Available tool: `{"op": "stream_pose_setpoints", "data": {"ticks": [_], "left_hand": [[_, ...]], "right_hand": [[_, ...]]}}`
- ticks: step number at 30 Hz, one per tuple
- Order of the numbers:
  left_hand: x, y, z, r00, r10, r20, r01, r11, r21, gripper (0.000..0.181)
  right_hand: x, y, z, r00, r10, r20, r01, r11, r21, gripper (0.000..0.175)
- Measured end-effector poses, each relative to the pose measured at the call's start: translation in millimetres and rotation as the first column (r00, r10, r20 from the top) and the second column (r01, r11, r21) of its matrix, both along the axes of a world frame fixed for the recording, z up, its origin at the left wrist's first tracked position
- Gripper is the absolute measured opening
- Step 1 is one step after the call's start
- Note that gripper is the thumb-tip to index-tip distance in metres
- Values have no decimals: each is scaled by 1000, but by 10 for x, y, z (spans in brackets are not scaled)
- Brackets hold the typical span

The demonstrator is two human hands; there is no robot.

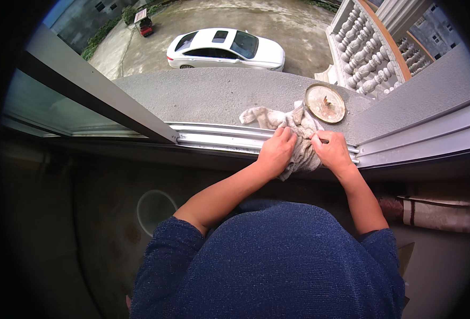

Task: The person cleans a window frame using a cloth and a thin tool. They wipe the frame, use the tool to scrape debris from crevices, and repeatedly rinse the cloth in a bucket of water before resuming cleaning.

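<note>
A crumpled light grey-beige cloth (pixel 300 123) lies across the white metal sliding-window track (pixel 219 139), near the track's right end. It spills over the outer ledge on one side and hangs over the inner edge on the other. My left hand (pixel 277 151) grips the cloth's left part, knuckles up, over the track. On its right side, my right hand (pixel 334 149) is closed in a fist against the cloth. A small dark stub (pixel 324 141) shows between its thumb and fingers; most of it is hidden, so I cannot tell what it is.
A round, stained lid-like disc (pixel 326 104) rests on the rough concrete ledge (pixel 191 93). The sliding window frame (pixel 111 95) stands at left, the side jamb (pixel 426 135) at right. A bucket (pixel 155 211) stands on the floor indoors. Below outside is a white car (pixel 227 50).
</note>
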State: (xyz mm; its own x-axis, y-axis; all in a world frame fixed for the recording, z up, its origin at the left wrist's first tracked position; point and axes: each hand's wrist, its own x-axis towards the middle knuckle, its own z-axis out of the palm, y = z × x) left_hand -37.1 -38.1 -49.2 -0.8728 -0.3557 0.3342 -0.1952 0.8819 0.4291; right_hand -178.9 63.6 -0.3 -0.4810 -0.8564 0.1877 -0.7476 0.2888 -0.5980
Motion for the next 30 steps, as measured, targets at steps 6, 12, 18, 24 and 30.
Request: {"op": "stream_pose_setpoints", "data": {"ticks": [6,12,18,24,30], "left_hand": [[-541,238,-115,993,-40,-110,66,968,242,22],[100,-409,271,888,122,-443,-67,988,138,19],[1020,-1105,156,876,450,-172,-479,780,-401,22],[678,-860,48,970,242,8,-238,961,-139,16],[623,-930,-84,987,155,43,-150,983,-106,22]], "right_hand": [[-234,371,27,990,-143,-9,143,989,31,17],[-109,564,404,869,-207,449,325,924,-204,21],[-43,567,280,932,-176,317,270,921,-280,28],[8,516,72,941,-285,-182,229,933,-277,19],[-18,476,83,909,-300,-290,222,936,-274,13]]}}
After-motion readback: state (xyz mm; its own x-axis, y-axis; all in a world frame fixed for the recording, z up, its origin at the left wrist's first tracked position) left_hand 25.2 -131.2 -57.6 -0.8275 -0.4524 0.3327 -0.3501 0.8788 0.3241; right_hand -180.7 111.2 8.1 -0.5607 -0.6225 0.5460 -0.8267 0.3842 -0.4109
